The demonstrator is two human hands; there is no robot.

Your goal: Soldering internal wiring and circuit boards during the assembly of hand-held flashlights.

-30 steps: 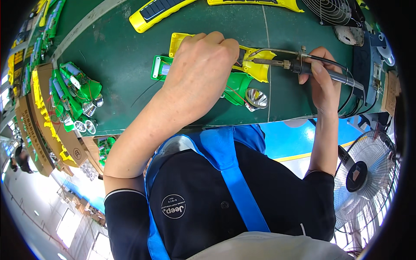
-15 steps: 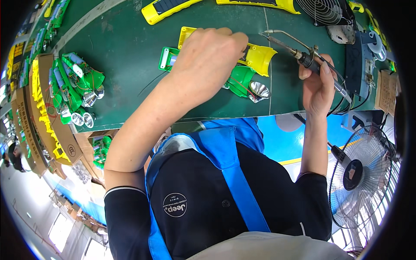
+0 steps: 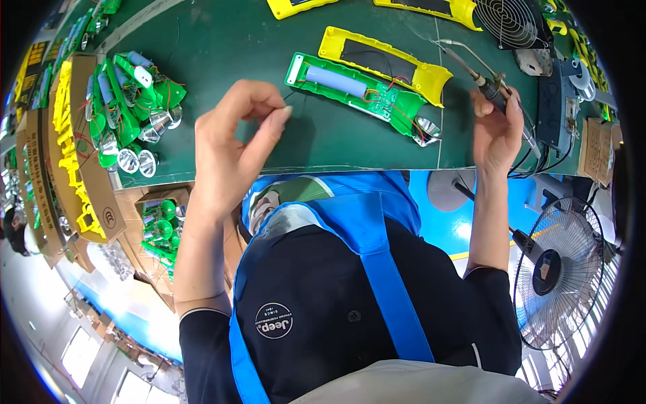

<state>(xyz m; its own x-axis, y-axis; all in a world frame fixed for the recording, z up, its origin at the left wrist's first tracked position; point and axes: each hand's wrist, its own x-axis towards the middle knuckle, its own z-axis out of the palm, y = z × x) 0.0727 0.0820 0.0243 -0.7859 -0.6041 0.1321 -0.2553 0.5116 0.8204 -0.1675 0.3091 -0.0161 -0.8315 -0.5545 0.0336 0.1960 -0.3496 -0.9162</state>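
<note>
In front of me lies a green flashlight half-shell [image 3: 330,75] with a blue cylindrical battery [image 3: 336,81], a small circuit board, red wires and a silver reflector [image 3: 426,129] at its right end. Just beyond it, touching or nearly so, sits a yellow half-shell [image 3: 431,77] with a dark panel and a thin black wire across it. My left hand [image 3: 232,141] is left of the green shell, thumb and forefinger pinched on what looks like a thin black wire [image 3: 291,97]. My right hand [image 3: 496,131] grips a soldering iron [image 3: 493,94] with a thin metal tube clamped alongside, its tip pointing up-left.
Several green flashlight assemblies [image 3: 128,114] are heaped at the left, beside a cardboard box [image 3: 94,155] edged with yellow parts. More yellow shells [image 3: 437,8] lie at the far edge. A caged fan [image 3: 508,20] and a solder station [image 3: 555,108] stand right; another fan [image 3: 558,269] is below.
My left hand has drawn back leftward and nearer from over the shells, uncovering them. The yellow and green shells now lie farther right. My right hand keeps the soldering iron almost in place.
</note>
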